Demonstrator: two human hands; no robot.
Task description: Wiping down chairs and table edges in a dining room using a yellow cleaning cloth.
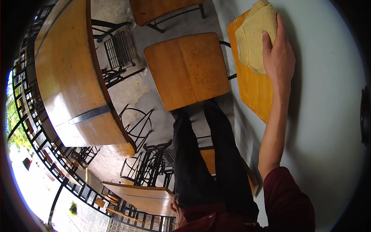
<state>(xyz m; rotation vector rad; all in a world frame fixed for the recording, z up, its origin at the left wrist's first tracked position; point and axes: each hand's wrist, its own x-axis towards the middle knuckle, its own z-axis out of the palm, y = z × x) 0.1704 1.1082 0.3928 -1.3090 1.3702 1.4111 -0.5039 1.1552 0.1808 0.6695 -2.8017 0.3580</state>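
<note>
My right hand (279,55) presses a folded yellow cloth (255,40) against the wooden backrest (256,87) of a chair, with the thumb on top of the cloth. The chair's wooden seat (188,69) lies left of the backrest, in front of my legs, and shows dark worn spots. Low in the view, beside my hip, my left hand (178,213) is partly hidden, its bent fingers near the end of a wooden table (145,198). Whether it grips anything is unclear.
A pale wall (324,87) runs along the right. At the left stands a long wooden table (69,72) with a metal strip. Another wooden seat (162,10) is at the top. Black iron bases (153,162) stand on the concrete floor (124,90), and a black railing (78,188) curves behind.
</note>
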